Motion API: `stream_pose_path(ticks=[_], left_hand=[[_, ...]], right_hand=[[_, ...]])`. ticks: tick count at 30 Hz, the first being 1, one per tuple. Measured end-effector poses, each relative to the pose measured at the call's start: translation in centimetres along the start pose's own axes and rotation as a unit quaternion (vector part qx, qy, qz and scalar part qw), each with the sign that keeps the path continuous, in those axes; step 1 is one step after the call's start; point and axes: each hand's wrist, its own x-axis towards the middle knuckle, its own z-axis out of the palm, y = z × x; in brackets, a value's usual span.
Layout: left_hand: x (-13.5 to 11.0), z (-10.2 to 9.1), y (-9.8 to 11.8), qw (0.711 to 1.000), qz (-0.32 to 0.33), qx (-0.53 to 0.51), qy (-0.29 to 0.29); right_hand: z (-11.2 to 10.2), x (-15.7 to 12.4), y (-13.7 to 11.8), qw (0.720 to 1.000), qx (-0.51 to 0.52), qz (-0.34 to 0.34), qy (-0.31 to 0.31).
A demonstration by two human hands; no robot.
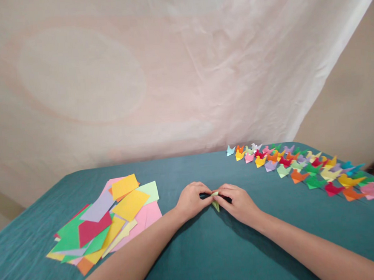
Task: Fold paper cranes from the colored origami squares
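Observation:
My left hand (193,199) and my right hand (238,202) meet at the middle of the table, fingers curled. Between them they pinch a small folded light-green paper piece (215,202), partly hidden by the fingers; its point sticks down toward me. Both hands rest on the teal tablecloth (214,249).
A loose pile of coloured paper squares (106,218) lies to the left of my hands. Several small folded paper figures in many colours (304,166) stand in rows at the back right. A pale sheet (137,75) hangs behind the table.

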Motion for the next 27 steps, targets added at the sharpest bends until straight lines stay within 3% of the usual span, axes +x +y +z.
stream_pose_path(ticks=[27], left_hand=[[-0.25, 0.14, -0.02, 0.998, 0.002, 0.058, -0.003]], right_hand=[[-0.29, 0.01, -0.28, 0.991, -0.111, -0.079, 0.011]])
